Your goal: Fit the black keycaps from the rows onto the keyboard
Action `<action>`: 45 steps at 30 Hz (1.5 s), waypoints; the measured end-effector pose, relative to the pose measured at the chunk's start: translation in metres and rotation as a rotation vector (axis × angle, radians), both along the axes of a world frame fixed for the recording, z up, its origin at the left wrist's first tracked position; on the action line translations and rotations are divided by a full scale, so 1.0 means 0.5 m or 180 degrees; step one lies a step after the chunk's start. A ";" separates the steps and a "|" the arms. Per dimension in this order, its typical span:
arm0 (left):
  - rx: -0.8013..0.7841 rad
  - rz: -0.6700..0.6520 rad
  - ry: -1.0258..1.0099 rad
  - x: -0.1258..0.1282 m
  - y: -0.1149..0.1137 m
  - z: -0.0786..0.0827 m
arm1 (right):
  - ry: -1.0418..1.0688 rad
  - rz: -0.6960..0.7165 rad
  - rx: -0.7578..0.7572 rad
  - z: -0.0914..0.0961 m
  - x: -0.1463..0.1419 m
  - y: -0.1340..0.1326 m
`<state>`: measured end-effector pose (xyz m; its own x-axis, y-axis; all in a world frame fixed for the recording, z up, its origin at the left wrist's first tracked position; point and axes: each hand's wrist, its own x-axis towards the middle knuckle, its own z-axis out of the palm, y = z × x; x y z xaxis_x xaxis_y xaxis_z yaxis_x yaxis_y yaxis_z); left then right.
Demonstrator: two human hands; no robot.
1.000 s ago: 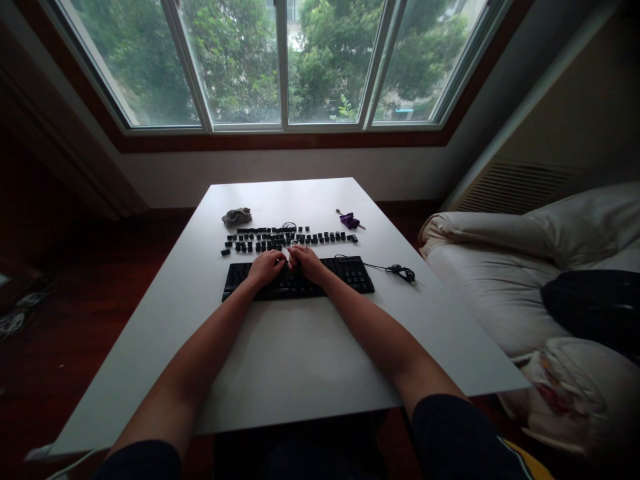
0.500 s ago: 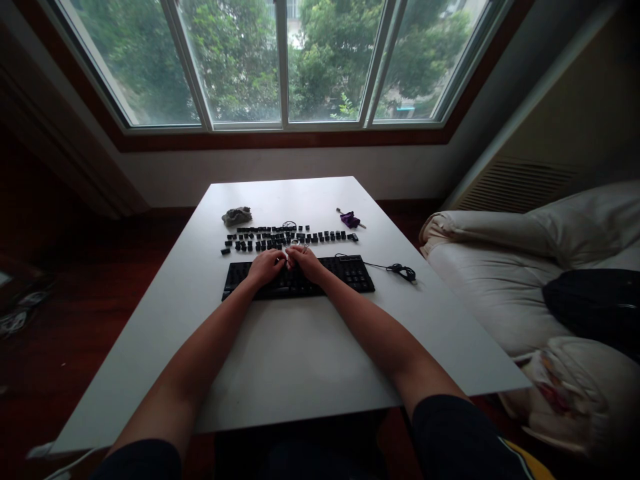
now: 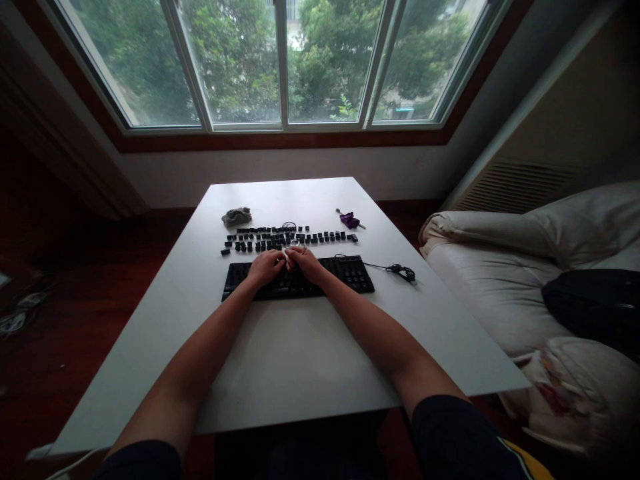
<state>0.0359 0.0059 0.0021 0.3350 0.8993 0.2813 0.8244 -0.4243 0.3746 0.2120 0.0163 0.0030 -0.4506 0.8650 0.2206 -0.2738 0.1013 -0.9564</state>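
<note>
A black keyboard [image 3: 350, 273] lies on the white table [image 3: 300, 353], its cable [image 3: 395, 269] trailing to the right. My left hand [image 3: 265, 267] and my right hand [image 3: 306, 262] rest together over the keyboard's upper middle, fingers curled and meeting around a small pale item [image 3: 286, 255] that is too small to name. Just beyond the keyboard, several loose black keycaps [image 3: 285, 239] lie in rows on the table.
A grey crumpled cloth [image 3: 237, 215] lies at the far left of the table, and a small purple tool [image 3: 349, 219] at the far right. A white cushioned sofa [image 3: 530, 280] with a dark bag [image 3: 595, 303] stands to the right. Windows fill the back wall.
</note>
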 end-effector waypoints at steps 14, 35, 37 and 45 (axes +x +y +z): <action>0.0020 -0.0010 -0.0014 0.001 -0.002 0.001 | -0.0079 -0.0055 -0.0068 0.006 -0.001 -0.003; 0.0032 -0.0018 0.0004 0.000 -0.001 0.001 | -0.0045 -0.0031 -0.0018 0.000 -0.002 0.001; 0.0034 -0.0016 0.0005 0.000 -0.001 0.000 | -0.0039 -0.0031 -0.0001 -0.001 -0.002 0.001; 0.0008 0.0049 -0.0052 0.000 0.000 0.000 | -0.0053 -0.0039 -0.0063 -0.001 -0.002 0.002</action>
